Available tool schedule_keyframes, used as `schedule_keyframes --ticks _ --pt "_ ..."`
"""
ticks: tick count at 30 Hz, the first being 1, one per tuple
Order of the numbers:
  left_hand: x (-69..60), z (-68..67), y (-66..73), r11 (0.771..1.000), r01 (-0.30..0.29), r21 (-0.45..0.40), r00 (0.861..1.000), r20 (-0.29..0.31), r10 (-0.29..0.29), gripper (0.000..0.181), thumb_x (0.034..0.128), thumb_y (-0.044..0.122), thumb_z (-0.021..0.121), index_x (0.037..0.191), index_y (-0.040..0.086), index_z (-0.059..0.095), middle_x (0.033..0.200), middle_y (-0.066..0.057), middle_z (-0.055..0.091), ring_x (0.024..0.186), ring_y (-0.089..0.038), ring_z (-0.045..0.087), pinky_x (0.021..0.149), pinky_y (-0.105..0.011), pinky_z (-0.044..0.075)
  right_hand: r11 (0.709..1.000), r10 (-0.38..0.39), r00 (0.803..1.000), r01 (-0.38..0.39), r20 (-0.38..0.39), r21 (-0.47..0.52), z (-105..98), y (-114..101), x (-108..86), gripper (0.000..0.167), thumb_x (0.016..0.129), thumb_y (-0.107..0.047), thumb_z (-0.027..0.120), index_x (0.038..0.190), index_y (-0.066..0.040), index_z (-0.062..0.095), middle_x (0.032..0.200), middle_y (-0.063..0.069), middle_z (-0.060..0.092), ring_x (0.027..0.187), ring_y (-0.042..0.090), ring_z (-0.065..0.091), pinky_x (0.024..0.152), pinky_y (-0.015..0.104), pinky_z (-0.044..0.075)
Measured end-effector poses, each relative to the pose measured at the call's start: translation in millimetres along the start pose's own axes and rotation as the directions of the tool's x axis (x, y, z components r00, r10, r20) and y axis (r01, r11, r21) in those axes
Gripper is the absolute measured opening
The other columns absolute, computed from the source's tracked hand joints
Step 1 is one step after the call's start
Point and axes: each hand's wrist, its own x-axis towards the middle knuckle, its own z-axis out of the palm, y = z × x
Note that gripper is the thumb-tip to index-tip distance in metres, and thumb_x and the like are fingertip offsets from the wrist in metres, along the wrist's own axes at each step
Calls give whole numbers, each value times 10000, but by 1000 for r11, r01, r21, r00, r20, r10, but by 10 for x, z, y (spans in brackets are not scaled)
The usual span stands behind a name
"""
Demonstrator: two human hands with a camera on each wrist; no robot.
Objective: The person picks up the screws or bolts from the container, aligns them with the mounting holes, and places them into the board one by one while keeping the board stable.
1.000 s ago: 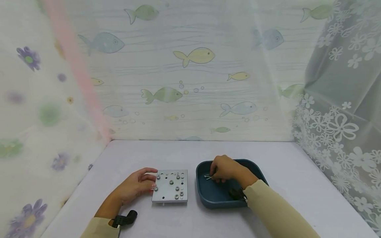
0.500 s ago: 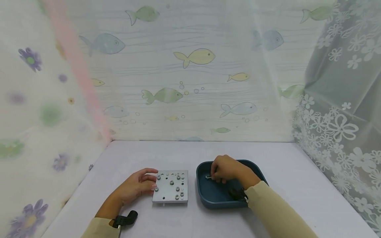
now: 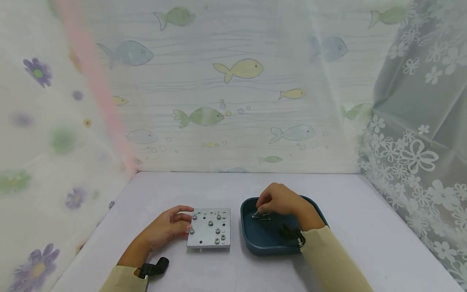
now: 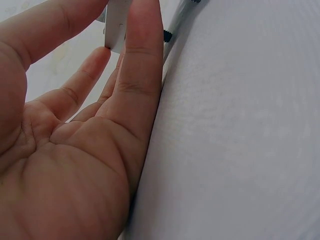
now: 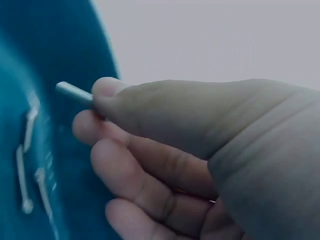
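My left hand [image 3: 166, 229] holds the left edge of a silver metal plate [image 3: 208, 239] on the white table. Several socket-head screws sit in the plate's holes, and threaded ends stick out beneath it in the left wrist view. Over the dark blue tray [image 3: 277, 250], my right hand [image 3: 281, 198] pinches a screw [image 5: 72, 93] between thumb and index finger. The screw's shank points out past the fingertips, while its other end is hidden by them. Several loose screws [image 5: 23, 180] lie on the tray floor below the fingers.
The tray stands on the white table [image 3: 233, 269] to the right of the plate, with a narrow gap between. Printed curtains hang behind and at both sides. A black wrist camera [image 3: 155, 267] is strapped to the left wrist.
My right hand has risen slightly from the tray floor with a screw in its fingertips, uncovering other screws beneath. My left hand and the plate stay in place.
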Motion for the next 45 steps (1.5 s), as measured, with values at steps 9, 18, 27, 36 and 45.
schedule_keyframes --ticks 9,18,27,36,45 --pt "-12 14 -1 1000 10 7 999 -34 -10 691 884 221 831 1478 133 489 1319 -173 614 1101 -283 660 889 -369 619 987 -75 989 92 -131 130 -62 -26 -33 187 967 -255 748 1114 -155 808 1055 -60 781 988 129 706 899 362 585" --pt "-17 -1 -1 1000 7 19 999 -34 -6 667 897 210 815 1475 133 491 1327 -174 615 1097 -282 664 885 -366 619 986 -58 968 94 -246 140 23 -130 -24 106 932 -301 787 1004 -225 770 892 -79 752 870 151 689 824 359 554" --pt "-30 13 22 1000 10 18 999 -32 -9 693 899 211 812 1493 106 470 1337 -189 608 1086 -275 666 885 -376 620 983 -72 947 120 -312 137 109 -297 -9 77 902 -310 817 926 -267 758 871 -88 745 833 152 702 829 382 567" --pt "-2 -15 14 999 -33 -6 999 16 33 697 924 178 785 1512 65 429 1340 -215 598 1113 -282 657 899 -377 615 984 -97 948 138 -304 115 184 -423 24 97 907 -280 817 991 -261 772 894 -118 744 850 117 700 805 349 581" --pt "22 -24 -30 1000 -17 -22 1000 13 17 714 905 181 804 1509 79 439 1339 -200 593 1111 -274 657 897 -384 616 985 -131 964 154 -232 81 330 -590 77 86 915 -250 807 983 -271 759 874 -154 730 808 91 689 744 311 589"
